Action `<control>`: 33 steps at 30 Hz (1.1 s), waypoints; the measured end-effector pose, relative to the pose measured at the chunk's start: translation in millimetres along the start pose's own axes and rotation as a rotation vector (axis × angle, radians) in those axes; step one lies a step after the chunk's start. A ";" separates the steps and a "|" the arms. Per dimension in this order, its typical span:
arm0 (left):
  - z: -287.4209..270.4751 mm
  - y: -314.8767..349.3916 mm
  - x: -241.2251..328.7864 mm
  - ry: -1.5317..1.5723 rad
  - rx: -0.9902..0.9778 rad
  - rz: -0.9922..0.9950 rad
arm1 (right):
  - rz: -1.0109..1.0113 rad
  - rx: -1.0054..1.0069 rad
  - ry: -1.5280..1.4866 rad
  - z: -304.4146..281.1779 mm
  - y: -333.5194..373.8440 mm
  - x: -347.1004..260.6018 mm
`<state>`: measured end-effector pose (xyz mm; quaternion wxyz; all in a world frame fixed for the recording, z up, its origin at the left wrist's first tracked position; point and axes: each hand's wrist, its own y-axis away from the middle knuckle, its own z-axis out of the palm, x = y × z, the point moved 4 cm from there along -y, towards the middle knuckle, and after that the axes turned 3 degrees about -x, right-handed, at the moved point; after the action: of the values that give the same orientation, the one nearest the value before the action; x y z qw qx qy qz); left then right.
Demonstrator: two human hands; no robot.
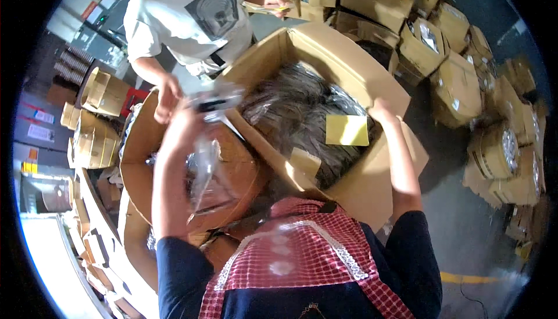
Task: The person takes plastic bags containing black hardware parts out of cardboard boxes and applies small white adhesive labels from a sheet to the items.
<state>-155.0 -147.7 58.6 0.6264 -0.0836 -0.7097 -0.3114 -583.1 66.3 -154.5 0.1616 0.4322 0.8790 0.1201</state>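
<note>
A large open cardboard box (325, 46) stands in front of me, filled with dark items in clear plastic bags (285, 101). My right hand (382, 111) grips its right edge, fingers curled over the rim. On the other side, my left hand (187, 114), blurred by motion, holds a clear plastic packet (218, 99) with something dark in it. Loose clear film (206, 156) hangs below that hand, above a second open carton (136, 174) at my left. A yellow card (347, 130) and a tan cardboard piece (304, 163) rest on the bagged items.
Across the box stands a person in a white shirt (174, 22); one hand (168, 98) is close to my left hand, the other (278, 5) holds papers. Stacked cartons (456, 86) line the right and back. More boxes (96, 139) stand at the left.
</note>
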 end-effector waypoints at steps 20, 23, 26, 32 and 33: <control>-312.6 -99.6 -133.8 -0.538 0.225 -0.130 | -0.445 0.072 -0.896 63.1 49.2 -3.6; -285.4 -86.7 -263.6 -0.593 -0.270 -0.601 | -0.583 0.083 -0.848 2.7 102.1 -26.5; -243.2 -59.8 -302.8 -1.150 -0.576 -0.590 | -0.731 0.309 -0.651 -21.2 144.5 -48.9; -49.7 -6.1 -74.0 -1.163 0.284 0.576 | -0.653 0.368 -0.501 -61.2 200.1 -68.9; -13.1 9.9 -55.4 -0.931 0.184 0.544 | -0.718 0.338 -0.444 -66.2 207.4 -77.9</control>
<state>-127.8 -131.9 10.0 0.3088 -0.3378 -0.8891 -0.0047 -414.5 123.2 -6.9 0.3049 0.1358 0.9244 -0.1844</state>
